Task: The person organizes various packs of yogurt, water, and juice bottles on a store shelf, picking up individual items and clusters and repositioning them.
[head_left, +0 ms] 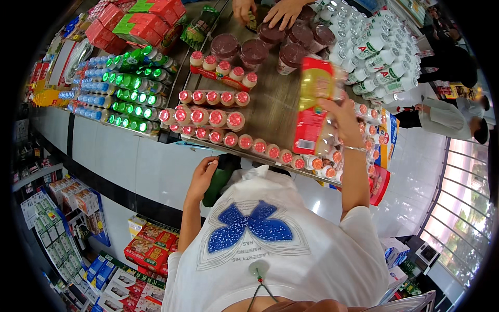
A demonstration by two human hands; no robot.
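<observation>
Since there's only the head view to go on, that's what I'm working from. The right hand (340,118) is clamped on a red-and-yellow pack (312,127), thumb across the front, and the other fingers mostly hidden so I can't tell how far they wrap around. It's up over the right part of the wooden table (267,109), near the person's side, long way pointing away from the body. My guess is they took it by the side because it's a longish thing and one hand there keeps it from tipping. The upper part is kinda smeared by blur, so don't ask me for details.

Left hand (201,179) is down by the near edge, fingers loosely curled, nothing visible in it. Can't tell if it's pinching something tiny. Looks like it's just parked out of the way, as one hand seems enough.

As for the layout, the red-capped bottles (230,139) sit in tidy rows at the near edge and left, probably grouped so they're easy to count and reach. Dark-topped tubs (254,52) are bunched further back, with another person's hands (280,15) at them. White bottles (374,57) are heaped at the far right, and green bottles (132,83) are stacked off to the left, so I'd say it's sorted by kind.
</observation>
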